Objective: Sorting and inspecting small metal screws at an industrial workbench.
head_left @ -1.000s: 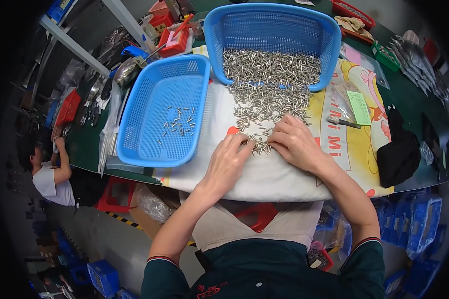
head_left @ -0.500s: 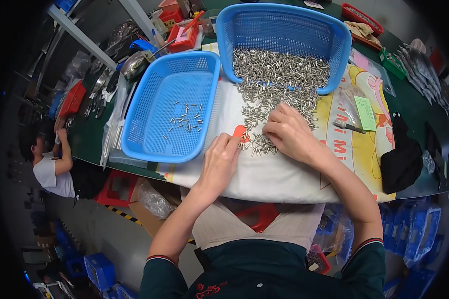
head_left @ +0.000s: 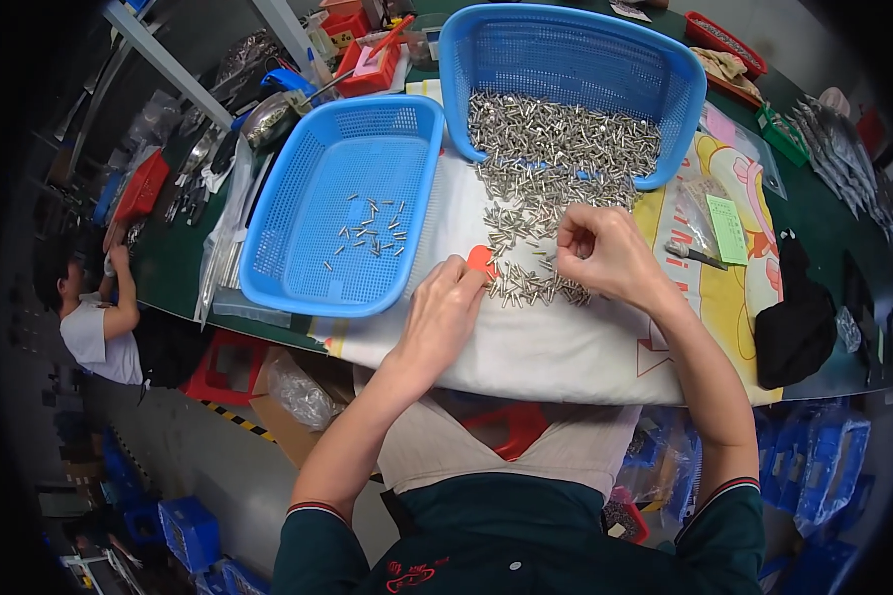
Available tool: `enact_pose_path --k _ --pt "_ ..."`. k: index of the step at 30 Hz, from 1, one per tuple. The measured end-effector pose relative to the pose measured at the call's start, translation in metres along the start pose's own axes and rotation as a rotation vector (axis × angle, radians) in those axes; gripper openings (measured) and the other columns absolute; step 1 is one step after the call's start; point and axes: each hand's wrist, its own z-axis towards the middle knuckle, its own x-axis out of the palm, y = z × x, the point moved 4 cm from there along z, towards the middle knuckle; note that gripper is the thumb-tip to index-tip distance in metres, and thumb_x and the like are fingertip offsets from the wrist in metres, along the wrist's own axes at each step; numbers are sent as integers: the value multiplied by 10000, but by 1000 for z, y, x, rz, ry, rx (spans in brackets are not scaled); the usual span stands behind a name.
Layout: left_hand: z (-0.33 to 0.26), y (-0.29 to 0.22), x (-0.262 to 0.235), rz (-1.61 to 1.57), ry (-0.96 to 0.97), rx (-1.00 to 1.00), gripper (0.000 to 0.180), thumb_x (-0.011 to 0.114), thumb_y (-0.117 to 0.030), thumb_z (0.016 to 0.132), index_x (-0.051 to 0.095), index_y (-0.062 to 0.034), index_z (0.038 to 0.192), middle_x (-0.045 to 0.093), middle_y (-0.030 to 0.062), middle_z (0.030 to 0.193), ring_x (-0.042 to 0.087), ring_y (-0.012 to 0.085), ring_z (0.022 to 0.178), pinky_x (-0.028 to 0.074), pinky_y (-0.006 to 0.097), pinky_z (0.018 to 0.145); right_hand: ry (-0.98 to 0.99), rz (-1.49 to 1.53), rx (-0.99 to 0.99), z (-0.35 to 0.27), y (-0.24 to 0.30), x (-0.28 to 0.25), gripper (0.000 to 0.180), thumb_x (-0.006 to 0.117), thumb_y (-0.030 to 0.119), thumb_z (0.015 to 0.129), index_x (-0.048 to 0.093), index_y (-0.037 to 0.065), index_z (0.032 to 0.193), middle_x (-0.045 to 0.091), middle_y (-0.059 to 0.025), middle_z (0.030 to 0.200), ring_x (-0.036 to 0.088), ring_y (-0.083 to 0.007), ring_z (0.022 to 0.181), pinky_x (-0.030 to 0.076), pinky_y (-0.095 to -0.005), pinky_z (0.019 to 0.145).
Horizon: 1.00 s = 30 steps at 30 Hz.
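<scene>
Small silvery metal pins (head_left: 534,286) lie in a loose heap on a white printed cloth (head_left: 526,352), spilling from a large blue basket (head_left: 575,50) tipped toward me. My right hand (head_left: 613,260) is over the heap's right side, thumb and fingertips pinched together; whatever is between them is too small to make out. At the heap's left edge my left hand (head_left: 439,315) rests with fingers curled, their tips beside a red-orange patch (head_left: 481,260). What those fingers hold, if anything, is hidden. A shallower blue basket (head_left: 268,268) on the left has scattered pins on its floor.
A green paper slip (head_left: 726,230) and a dark-handled tool (head_left: 700,256) lie on the cloth's right side. Farther right is a black cloth bundle (head_left: 796,327). Red bins (head_left: 372,71) stand at the back. Another person (head_left: 104,317) works at the far left.
My right hand has shifted to the right and its fingertips have drawn into a closer pinch. My left hand stays beside the red-orange patch, with its fingers more curled.
</scene>
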Motion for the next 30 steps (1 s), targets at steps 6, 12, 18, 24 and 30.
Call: enact_pose_path --k 6,12,18,24,30 --pt "3 -3 0 -18 25 57 152 621 36 711 617 -5 857 538 109 749 559 290 710 448 386 623 -38 -27 8 -16 -26 -7 82 571 32 654 570 -30 707 563 -67 616 534 -126 563 447 -260 548" --pt "6 -5 1 85 109 88 158 614 27 708 622 -1 863 538 111 770 558 291 740 453 389 643 -39 -174 -108 -10 -7 7 129 585 34 692 642 -33 786 617 -147 706 602 -252 638 484 -337 607" --pt "5 -4 -3 18 79 83 143 619 20 709 618 5 851 548 119 780 561 300 746 454 389 657 -9 -365 -254 -5 -3 27 39 603 30 662 616 -6 652 584 -178 699 588 -342 691 466 -437 637" --pt "2 -5 -4 19 31 63 123 618 36 703 610 15 823 561 126 762 572 296 688 458 373 602 33 -579 -354 4 2 33 48 564 -13 631 588 -26 592 585 -202 667 601 -342 697 486 -420 626" --pt "4 -4 2 -46 -67 -27 85 622 24 722 576 32 793 559 140 730 573 281 596 441 379 528 69 -673 -384 13 -4 39 60 548 -16 631 599 -13 599 595 -194 666 611 -332 698 495 -408 630"
